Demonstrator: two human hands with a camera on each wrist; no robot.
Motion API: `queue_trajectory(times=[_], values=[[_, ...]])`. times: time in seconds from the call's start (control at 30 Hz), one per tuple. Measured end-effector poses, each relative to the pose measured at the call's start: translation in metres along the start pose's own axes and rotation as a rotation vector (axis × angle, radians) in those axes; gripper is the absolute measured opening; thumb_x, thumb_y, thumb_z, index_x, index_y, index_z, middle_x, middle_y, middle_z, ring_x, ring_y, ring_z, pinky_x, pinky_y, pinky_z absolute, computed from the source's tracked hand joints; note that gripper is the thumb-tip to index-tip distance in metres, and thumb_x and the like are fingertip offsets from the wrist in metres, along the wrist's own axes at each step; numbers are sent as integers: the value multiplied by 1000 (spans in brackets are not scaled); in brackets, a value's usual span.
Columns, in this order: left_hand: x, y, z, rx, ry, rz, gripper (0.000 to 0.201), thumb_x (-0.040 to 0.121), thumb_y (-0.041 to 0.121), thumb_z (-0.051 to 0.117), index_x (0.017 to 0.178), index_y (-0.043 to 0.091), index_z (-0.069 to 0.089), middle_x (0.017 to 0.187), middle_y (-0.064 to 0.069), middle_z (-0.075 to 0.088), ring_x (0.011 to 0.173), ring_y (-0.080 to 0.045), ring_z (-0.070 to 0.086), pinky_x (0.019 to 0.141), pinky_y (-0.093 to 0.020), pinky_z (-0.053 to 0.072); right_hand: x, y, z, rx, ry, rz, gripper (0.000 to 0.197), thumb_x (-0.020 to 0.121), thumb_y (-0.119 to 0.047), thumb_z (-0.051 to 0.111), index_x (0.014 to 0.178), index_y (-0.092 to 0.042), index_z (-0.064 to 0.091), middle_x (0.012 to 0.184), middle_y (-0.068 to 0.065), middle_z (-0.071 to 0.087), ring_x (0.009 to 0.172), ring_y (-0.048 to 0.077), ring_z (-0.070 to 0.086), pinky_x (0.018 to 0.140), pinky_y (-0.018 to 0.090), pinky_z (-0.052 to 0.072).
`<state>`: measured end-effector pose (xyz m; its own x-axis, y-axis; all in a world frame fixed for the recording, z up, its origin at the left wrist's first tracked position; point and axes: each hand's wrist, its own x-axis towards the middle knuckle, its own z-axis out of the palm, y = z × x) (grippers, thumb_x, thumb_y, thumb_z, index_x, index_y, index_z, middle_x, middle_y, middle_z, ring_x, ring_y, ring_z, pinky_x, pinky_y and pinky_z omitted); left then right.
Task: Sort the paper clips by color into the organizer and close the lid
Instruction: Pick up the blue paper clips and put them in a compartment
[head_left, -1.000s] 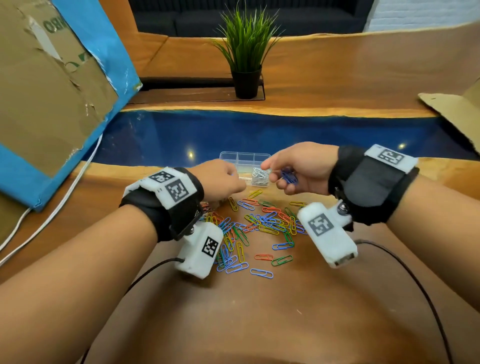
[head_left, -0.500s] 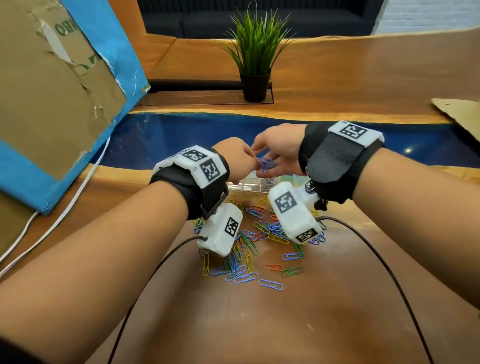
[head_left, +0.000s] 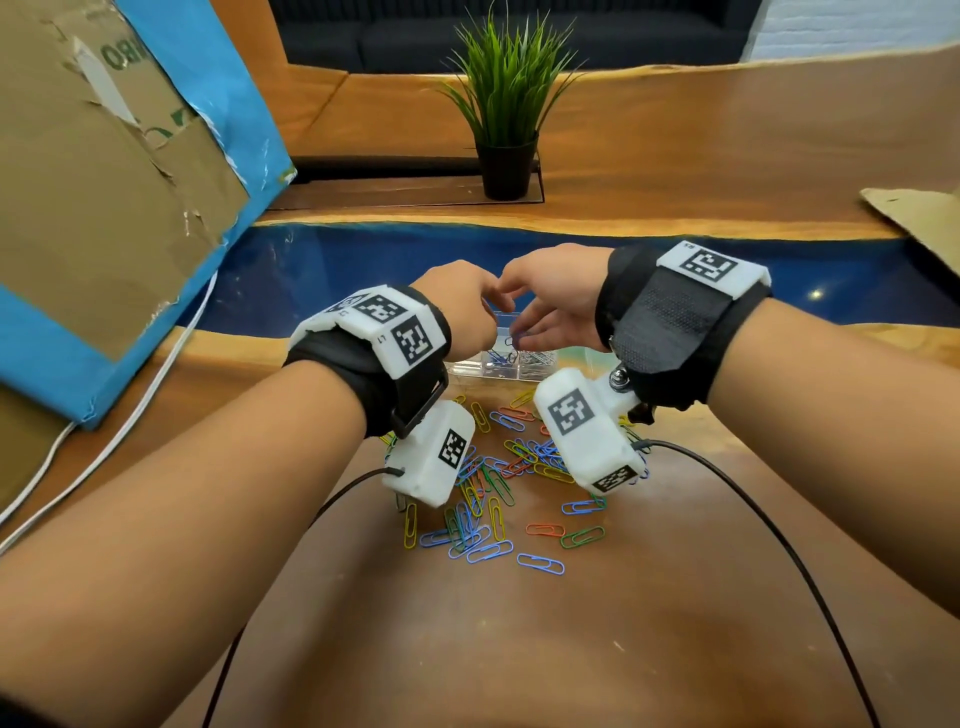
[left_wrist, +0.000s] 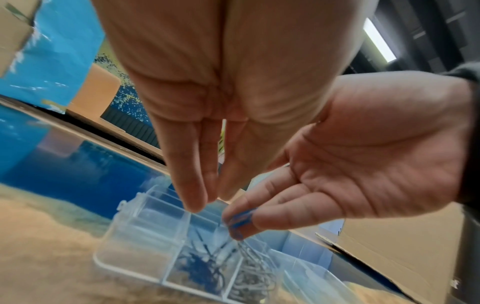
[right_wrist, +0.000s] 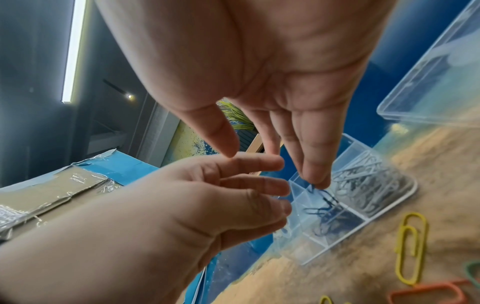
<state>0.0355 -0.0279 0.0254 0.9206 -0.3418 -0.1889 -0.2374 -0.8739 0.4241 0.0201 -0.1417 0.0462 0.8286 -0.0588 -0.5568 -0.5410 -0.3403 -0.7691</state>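
Note:
A clear plastic organizer (head_left: 467, 371) stands open on the wooden table, beyond a loose pile of coloured paper clips (head_left: 498, 483). One compartment holds blue clips (left_wrist: 200, 265), and the one beside it holds silver clips (left_wrist: 254, 275). Both hands hover over the organizer, close together. My right hand (head_left: 556, 306) has its fingers stretched down and thumb apart, with a few blue clips (left_wrist: 239, 221) slipping off its fingertips above the blue compartment (right_wrist: 327, 218). My left hand (head_left: 457, 312) points its fingers down and holds nothing. The organizer's lid (right_wrist: 428, 82) lies open behind it.
A potted plant (head_left: 506, 104) stands at the back. A torn cardboard box with blue covering (head_left: 104, 182) leans at the left, with a white cable (head_left: 104, 447) beside it. A cardboard flap (head_left: 919, 218) juts in at the right. Both wrist cameras trail black cables.
Both hands moved away from the pile to over the organizer. The right hand, which was pinching blue clips, has spread its fingers and the clips are dropping into the blue compartment.

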Motion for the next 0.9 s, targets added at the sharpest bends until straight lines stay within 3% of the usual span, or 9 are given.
queue_trajectory(times=[0.13,0.23,0.37,0.43,0.5,0.6,0.67,0.77,0.9], values=[[-2,-7,1,-20,25,-7,39,84,8,60,118,25,62,120,1,65,107,-18,61,94,-34,49,0,1,1,10,11,-26,51,95,-25,48,140,-5,36,123,24,58,107,30,61,93,34,52],[-6,-12,0,-46,29,-9,33,85,8,59,113,23,65,112,-1,67,90,-17,62,91,-34,52,0,1,2,7,28,-63,49,95,-22,47,140,-5,36,121,23,59,105,28,63,90,32,53],[-11,-16,-1,28,31,9,28,87,11,56,107,24,68,93,5,61,64,-8,51,74,-25,43,0,3,4,-238,34,-145,33,95,-13,46,123,1,53,88,11,63,75,21,63,83,34,56],[-13,-17,0,81,33,11,28,87,13,55,106,26,69,90,7,56,72,-11,51,74,-24,39,-1,6,8,-443,-9,-174,32,96,-12,43,120,3,58,94,10,65,71,23,60,76,35,54],[-15,-19,1,120,17,5,29,87,14,55,108,28,69,96,5,59,87,-14,52,77,-24,40,-2,10,12,-574,-47,-178,34,98,-13,38,121,3,56,104,13,67,77,28,59,74,37,54],[-18,-21,3,144,2,9,28,88,18,55,112,29,67,116,2,62,103,-17,57,80,-25,41,-2,14,16,-617,-70,-194,35,95,-9,31,122,0,53,116,23,65,70,29,61,67,36,54],[-20,-23,4,153,3,19,28,89,21,55,113,29,66,116,2,62,104,-18,57,81,-25,41,0,14,14,-607,-65,-227,32,93,-5,32,116,-7,54,116,22,64,59,24,59,59,33,53],[-22,-25,2,143,-8,12,23,89,24,56,109,28,67,98,5,57,91,-14,52,78,-24,39,-1,11,7,-563,-36,-273,25,92,-3,38,104,-17,55,102,10,64,49,17,56,43,23,48],[-23,-25,3,173,-47,17,19,88,27,57,103,30,68,85,9,53,84,-13,52,77,-26,43,-1,18,6,-635,-96,-263,35,93,-3,36,122,-17,50,74,3,56,47,19,52,45,26,46]])
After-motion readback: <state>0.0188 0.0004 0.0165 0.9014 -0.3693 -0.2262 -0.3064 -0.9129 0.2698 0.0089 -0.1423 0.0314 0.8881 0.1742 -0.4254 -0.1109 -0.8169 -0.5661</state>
